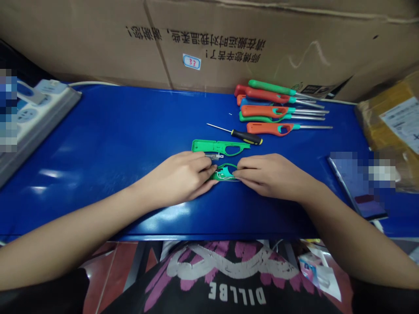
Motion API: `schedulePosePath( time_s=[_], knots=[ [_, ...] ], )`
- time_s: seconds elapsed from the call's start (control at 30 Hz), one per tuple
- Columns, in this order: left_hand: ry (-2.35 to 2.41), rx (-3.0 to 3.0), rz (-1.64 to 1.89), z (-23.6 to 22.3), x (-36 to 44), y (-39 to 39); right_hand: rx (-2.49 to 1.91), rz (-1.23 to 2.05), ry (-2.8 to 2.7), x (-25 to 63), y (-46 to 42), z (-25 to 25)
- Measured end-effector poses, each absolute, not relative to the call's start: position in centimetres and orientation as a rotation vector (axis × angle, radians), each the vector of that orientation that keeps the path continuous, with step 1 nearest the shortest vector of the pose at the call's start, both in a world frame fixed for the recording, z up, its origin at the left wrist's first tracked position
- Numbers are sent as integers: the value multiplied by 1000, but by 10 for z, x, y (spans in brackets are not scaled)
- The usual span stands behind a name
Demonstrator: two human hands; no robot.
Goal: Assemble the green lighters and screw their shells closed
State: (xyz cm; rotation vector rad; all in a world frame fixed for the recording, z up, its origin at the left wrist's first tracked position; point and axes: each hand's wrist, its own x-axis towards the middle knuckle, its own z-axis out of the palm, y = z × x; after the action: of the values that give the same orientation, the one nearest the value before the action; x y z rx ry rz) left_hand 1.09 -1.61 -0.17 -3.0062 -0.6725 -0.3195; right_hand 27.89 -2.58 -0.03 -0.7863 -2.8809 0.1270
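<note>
Nearer us than the black-and-yellow screwdriver (247, 137), our left hand (188, 176) grips one end of an open green plastic lighter half-shell (214, 176) and our right hand (271, 176) pinches the other, beside a teal plastic trigger (226, 171). We seem to be seating parts; next calls for keeping thin white wires (223, 176) inside the rim.

Carton (108, 56) along far edge of counter (131, 122), upside-down print (216, 40), numbered sticker (191, 62). Power strip (49, 109) at left. Phone (352, 183) at right, near taped parcel (373, 117).
</note>
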Motion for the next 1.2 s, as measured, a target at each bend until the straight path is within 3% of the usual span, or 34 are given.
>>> schedulePosePath(
  time_s=[0.27, 0.47, 0.9, 1.2],
  knots=[
    [-886, -2820, -171, 3, 21, -51, -811, -9, -3042, 264, -34, 10],
    [-958, -2940, -285, -6, 18, -51, -882, 14, -2914, 266, -34, 7],
    [-1164, -3154, -746, -12, 10, -34, -1176, 802, -2292, 262, -25, -12],
    [-1048, -3189, -413, -13, 17, -35, -1123, 812, -2394, 267, -22, -3]
  ],
)
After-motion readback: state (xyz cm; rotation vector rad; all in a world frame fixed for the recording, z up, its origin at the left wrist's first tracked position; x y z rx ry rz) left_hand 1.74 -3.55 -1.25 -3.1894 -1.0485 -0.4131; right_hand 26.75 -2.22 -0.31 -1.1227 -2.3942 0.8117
